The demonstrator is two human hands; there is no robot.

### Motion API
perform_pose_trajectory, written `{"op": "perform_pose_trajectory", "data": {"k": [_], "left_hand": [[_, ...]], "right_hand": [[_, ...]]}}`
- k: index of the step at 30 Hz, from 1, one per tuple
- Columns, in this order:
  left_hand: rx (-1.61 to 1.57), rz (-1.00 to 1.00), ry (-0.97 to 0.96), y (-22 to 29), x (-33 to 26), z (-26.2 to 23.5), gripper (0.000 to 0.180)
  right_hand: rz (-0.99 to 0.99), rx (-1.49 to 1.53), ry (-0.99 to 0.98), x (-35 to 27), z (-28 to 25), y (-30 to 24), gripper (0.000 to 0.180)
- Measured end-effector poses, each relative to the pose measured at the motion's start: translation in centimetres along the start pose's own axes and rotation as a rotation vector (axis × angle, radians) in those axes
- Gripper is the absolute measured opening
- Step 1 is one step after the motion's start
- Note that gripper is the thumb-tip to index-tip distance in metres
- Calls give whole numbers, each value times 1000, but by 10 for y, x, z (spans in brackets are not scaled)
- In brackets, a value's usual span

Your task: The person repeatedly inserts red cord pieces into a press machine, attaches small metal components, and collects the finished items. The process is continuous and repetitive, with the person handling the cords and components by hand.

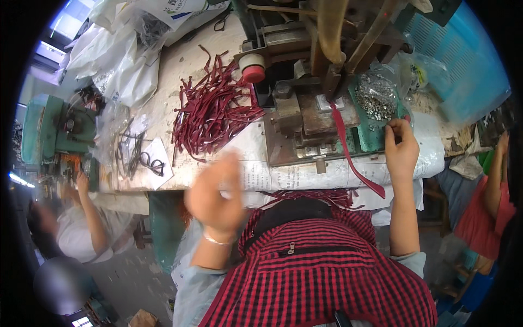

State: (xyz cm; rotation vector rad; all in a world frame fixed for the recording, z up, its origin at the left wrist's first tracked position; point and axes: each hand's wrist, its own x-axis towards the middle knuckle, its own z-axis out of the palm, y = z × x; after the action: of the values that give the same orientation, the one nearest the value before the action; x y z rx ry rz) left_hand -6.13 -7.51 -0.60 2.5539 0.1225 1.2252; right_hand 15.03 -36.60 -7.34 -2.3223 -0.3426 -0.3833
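My left hand (217, 191) is smeared by motion above the front edge of the bench, near a heap of dark red straps (210, 109). Whether it holds anything cannot be made out. At the right edge of a green tray (372, 136), my right hand (401, 144) has its thumb and fingertips pinched together; anything between them is too small to name. Small shiny metal pieces (377, 103) lie in that tray. One dark red strap (344, 139) has its upper end at the small metal block of a bench press (305, 117) and trails down over the bench edge.
A red-tipped knob (253, 70) juts from the press. White plastic bags (122, 60) fill the far left, with black-handled scissors (152, 163) nearer. A blue basket (455, 52) stands far right. More straps (343, 198) lie by my apron. Other people sit at left and right.
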Motion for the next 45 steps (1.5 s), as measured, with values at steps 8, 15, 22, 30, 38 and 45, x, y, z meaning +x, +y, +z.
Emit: {"op": "perform_pose_trajectory", "data": {"k": [8,15,22,30,38,45], "left_hand": [[545,-144,-229,-112,58,58,18],[547,-279,-242,-143,29,88,15],[-420,-656,-161,-158,43,71,16],[-785,-1021,29,-95,1,63,16],[-875,-110,236,14,101,22,8],[-817,-130,326,25,119,33,11]], "right_hand": [[53,410,59,23,18,-17,15],[275,598,98,-19,-23,18,16],[-35,776,-112,-4,-40,-81,17],[-258,628,146,33,18,-129,22],[-202,751,285,16,32,-149,29],[-40,1003,99,9,35,-154,46]]}}
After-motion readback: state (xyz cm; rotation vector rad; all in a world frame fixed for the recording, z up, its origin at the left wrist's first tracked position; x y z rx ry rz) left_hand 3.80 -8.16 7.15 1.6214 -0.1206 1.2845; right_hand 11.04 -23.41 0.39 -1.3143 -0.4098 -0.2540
